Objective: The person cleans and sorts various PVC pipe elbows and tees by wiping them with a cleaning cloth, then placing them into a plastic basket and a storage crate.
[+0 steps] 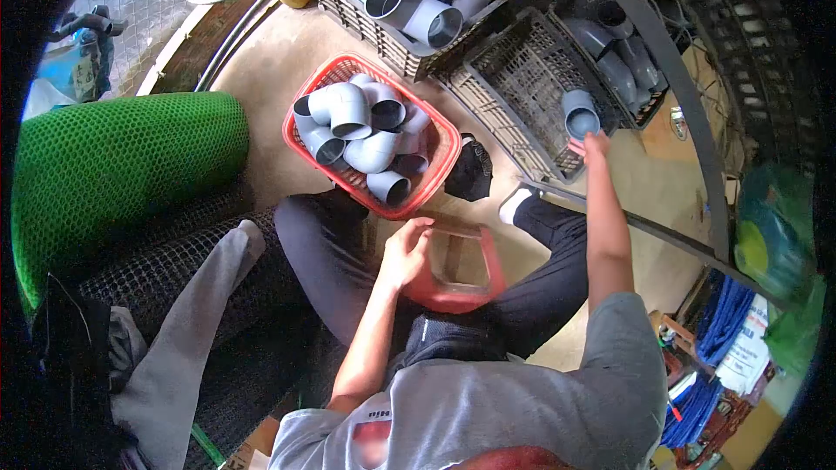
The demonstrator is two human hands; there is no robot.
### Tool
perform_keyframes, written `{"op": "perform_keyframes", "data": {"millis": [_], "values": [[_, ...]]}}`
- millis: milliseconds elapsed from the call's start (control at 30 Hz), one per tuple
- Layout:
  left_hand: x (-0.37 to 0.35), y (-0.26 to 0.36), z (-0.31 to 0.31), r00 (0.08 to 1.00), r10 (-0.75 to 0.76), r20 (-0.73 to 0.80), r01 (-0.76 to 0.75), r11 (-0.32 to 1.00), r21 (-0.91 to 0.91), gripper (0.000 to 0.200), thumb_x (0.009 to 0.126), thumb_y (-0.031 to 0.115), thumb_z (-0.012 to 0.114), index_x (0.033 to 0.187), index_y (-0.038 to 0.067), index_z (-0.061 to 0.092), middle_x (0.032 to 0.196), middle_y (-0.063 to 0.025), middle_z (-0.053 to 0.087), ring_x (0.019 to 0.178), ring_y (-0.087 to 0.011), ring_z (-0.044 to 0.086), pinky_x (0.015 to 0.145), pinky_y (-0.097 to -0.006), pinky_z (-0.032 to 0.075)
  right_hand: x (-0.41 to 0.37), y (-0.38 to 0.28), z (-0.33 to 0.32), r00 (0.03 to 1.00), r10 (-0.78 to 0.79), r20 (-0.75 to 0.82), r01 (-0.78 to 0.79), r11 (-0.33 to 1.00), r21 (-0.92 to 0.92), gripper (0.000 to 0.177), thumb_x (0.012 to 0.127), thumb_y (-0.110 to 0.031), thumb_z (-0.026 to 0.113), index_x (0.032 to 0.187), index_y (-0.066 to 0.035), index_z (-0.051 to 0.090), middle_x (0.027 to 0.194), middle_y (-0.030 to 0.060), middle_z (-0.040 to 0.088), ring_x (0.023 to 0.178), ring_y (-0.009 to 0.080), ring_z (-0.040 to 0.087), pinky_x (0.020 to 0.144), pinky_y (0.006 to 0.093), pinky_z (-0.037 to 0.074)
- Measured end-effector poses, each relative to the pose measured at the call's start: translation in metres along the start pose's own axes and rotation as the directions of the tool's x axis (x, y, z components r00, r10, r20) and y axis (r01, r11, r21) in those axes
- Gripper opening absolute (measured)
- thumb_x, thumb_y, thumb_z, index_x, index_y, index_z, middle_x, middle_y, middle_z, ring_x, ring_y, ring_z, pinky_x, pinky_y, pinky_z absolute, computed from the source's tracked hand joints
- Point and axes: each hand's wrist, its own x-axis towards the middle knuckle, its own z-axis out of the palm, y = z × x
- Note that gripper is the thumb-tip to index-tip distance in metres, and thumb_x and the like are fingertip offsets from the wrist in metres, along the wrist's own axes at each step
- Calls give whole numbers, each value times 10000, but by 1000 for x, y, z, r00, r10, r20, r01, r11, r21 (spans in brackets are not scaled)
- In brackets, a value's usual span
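Note:
My right hand (592, 146) reaches out to the right and grips a short grey pipe fitting (581, 115) by its near rim, its round mouth facing me. The fitting is over the right end of a black slatted crate (514, 78). Between my legs, my left hand (406, 254) is closed at the upper left corner of a red plastic frame (495, 265) with a square opening. Just beyond that hand stands a red basket (290, 126) heaped with several grey pipe elbows (340, 109).
A black crate (383, 45) of larger grey fittings sits at the back. More grey elbows (640, 65) lie in a crate at right. A dark metal bar (666, 235) crosses on the right. Rolls of green mesh (131, 174) and black mesh (157, 270) lie left.

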Motion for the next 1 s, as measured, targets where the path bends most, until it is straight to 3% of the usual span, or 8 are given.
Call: {"op": "perform_keyframes", "data": {"millis": [233,300,433,500,600,667,767,1000], "values": [[4,17,-2,1000,4,-12,-2,981,194,260,974,134,637,1212,35,672,1112,-194,727,1044,-336,720,925,-389,550,22,40,-4,950,309,-47,-309,909,-280,605,940,7,538,1520,-102,403,1393,268,550,1033,494,699,827,614,646],[6,18,0,998,63,4,-63,971,230,260,966,136,638,1204,38,673,1122,-192,722,1044,-344,714,922,-399,550,7,48,4,982,-185,29,145,654,-743,563,867,-37,598,1424,-50,516,1359,271,581,1061,493,679,848,607,608],[8,26,1,999,-11,31,3,971,239,268,959,143,636,1203,37,668,1127,-195,714,1062,-362,700,931,-418,545,-124,4,70,518,-750,411,580,-45,-813,328,826,-125,604,1136,-71,694,1093,162,679,1063,365,623,951,553,462],[8,26,-1,999,5,48,-18,963,269,304,939,125,633,1228,37,670,1178,-205,711,1132,-364,689,1008,-415,531,-142,40,96,522,-624,582,825,193,-532,187,865,-59,606,1038,-89,669,1045,146,683,1005,328,660,880,466,500],[9,25,-5,998,-26,56,10,964,265,303,946,138,627,1228,36,668,1181,-206,704,1148,-376,674,1018,-427,523,-144,118,135,611,-296,734,750,513,-418,69,903,-70,630,860,-59,683,685,140,679,689,272,725,640,389,536],[9,22,-7,1000,-3,16,-1,968,251,291,953,150,626,1220,40,663,1132,-206,701,1108,-385,672,984,-439,525,-99,190,150,704,256,662,286,752,-594,286,929,-76,621,1214,-95,625,949,146,712,776,263,744,643,398,582],[5,18,-12,1000,-18,-10,20,974,227,300,971,190,625,1243,64,645,1101,-213,702,1101,-413,663,992,-468,519,-102,204,177,699,543,465,-254,796,-549,493,977,-161,626,1449,-161,483,1251,145,633,1050,256,699,694,477,603],[0,15,-21,987,-159,34,146,960,239,291,997,205,592,1251,76,647,1176,-220,698,1168,-415,648,1053,-480,505,-79,231,212,559,670,489,-225,690,-688,413,999,-222,617,1401,-181,531,1221,98,655,1020,229,690,706,462,568]]}}
